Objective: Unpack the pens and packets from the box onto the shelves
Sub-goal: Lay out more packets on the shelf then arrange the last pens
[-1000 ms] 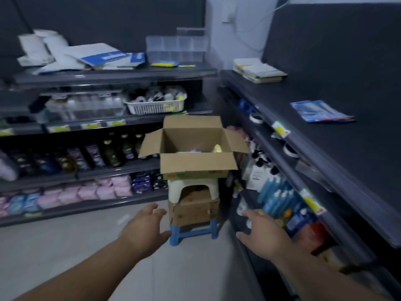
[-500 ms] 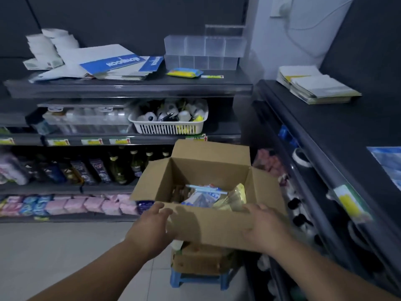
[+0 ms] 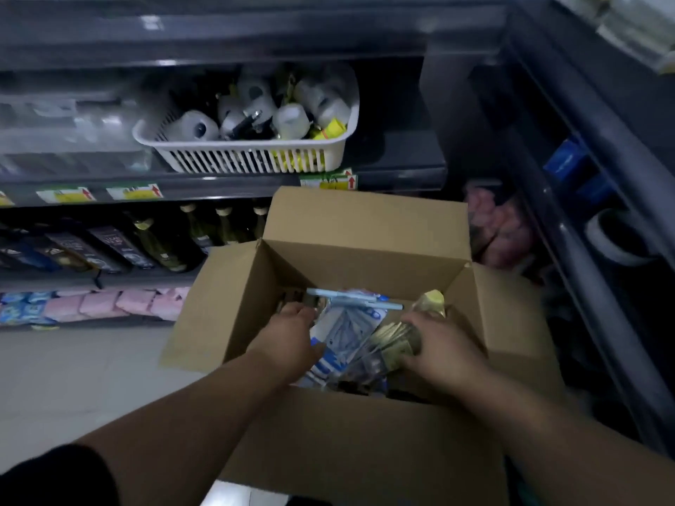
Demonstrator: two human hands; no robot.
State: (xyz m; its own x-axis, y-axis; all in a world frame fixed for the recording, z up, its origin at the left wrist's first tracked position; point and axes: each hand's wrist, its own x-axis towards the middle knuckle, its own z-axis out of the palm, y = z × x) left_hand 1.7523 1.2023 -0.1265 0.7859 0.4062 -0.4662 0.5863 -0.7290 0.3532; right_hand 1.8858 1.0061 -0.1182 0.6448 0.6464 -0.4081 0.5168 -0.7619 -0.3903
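An open cardboard box (image 3: 358,443) stands right below me with its flaps spread. Inside lie thin blue pens (image 3: 350,298) across the top, a white and blue packet (image 3: 338,339) in the middle and a gold packet (image 3: 392,339) at the right. My left hand (image 3: 290,339) is down in the left part of the box with its fingers curled over dark items there and its thumb against the white and blue packet. What it grips is hidden. My right hand (image 3: 440,346) lies on the gold packet with its fingers wrapped over it.
Behind the box, dark shelves carry a white slotted basket (image 3: 252,160) of white bottles, green glass bottles (image 3: 160,242) and pink packs (image 3: 120,303) lower down. Another shelf unit (image 3: 584,228) with a tape roll (image 3: 617,239) runs along the right. Pale floor (image 3: 73,378) lies at left.
I have come closer and now look down into the box. Both hands moved from the front flap's edge into the box, the left onto the left contents, the right onto the gold packet.
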